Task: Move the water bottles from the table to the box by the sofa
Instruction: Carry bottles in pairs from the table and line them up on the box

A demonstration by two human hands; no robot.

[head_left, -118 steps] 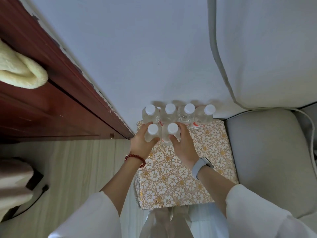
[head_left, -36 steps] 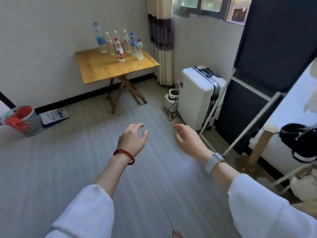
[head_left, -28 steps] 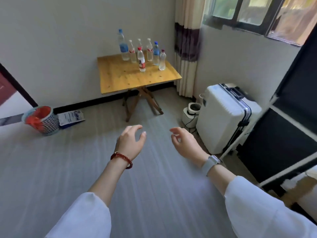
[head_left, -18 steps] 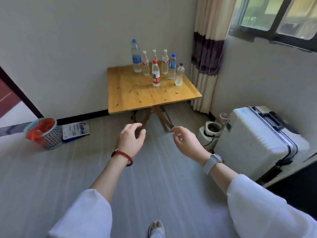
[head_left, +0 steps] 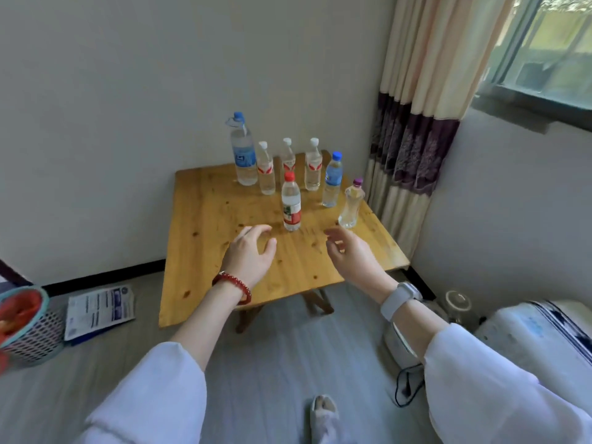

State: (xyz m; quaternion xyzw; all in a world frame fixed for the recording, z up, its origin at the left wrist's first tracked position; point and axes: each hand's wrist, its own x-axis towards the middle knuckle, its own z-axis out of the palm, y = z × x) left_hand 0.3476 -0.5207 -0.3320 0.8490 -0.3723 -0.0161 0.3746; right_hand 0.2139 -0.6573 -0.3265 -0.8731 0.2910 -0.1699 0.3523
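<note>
We had both hands out in front of us, empty. Our left hand hung with fingers loosely curled around nothing, and our right hand was likewise relaxed, fingers slack and a little bent. Neither touched any bottle.

The water bottles stood upright on the wooden counter, all beyond our hands toward the far side. Nearest was the red-capped bottle, standing alone in front of the rest, just past our fingertips and between the two hands, a shade closer to the left one. The purple-capped bottle stood near the right edge, just beyond our right hand. Further back ran a row along the far edge: the tall blue-capped bottle at the left, three white-capped bottles beside it, and a smaller blue-capped bottle to the right.

Each bottle's long axis ran vertical, so we judged a grip around the body from the side would suit. The left hand looked best placed for the red-capped bottle, the right for the purple-capped one. The box and the sofa were out of view.
</note>
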